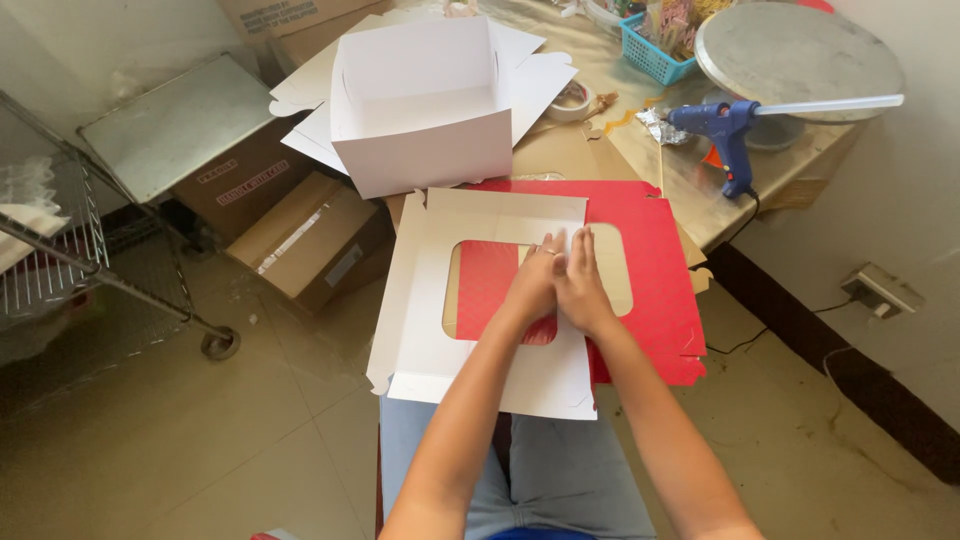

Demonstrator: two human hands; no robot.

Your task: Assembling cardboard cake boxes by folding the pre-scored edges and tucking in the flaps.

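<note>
The landmark here is the flat white box blank (480, 300) with a window cut in it, which lies partly on the desk (620, 150) edge and partly over the person's lap.

To the left of the blank, on the floor, there are brown cartons (310, 240) and a wire rack (60, 250). Behind the blank stands a folded white box (420, 110), open at the top.

On the blank itself, at the window's right part, the left hand (530, 285) and the right hand (582, 285) lie side by side, flat, fingers stretched, pressing down; they grasp nothing. Under the blank, and showing through the window, is a red sheet (650, 270) that reaches out to the right.

Behind and to the right of the blank rest a blue glue gun (725, 125) and a round metal plate (795, 50).

I judge the blank to be light, thin card: stiff enough to keep its shape, but easy to crease. It is best taken by its outer edges, not by the narrow strips around the window.
</note>
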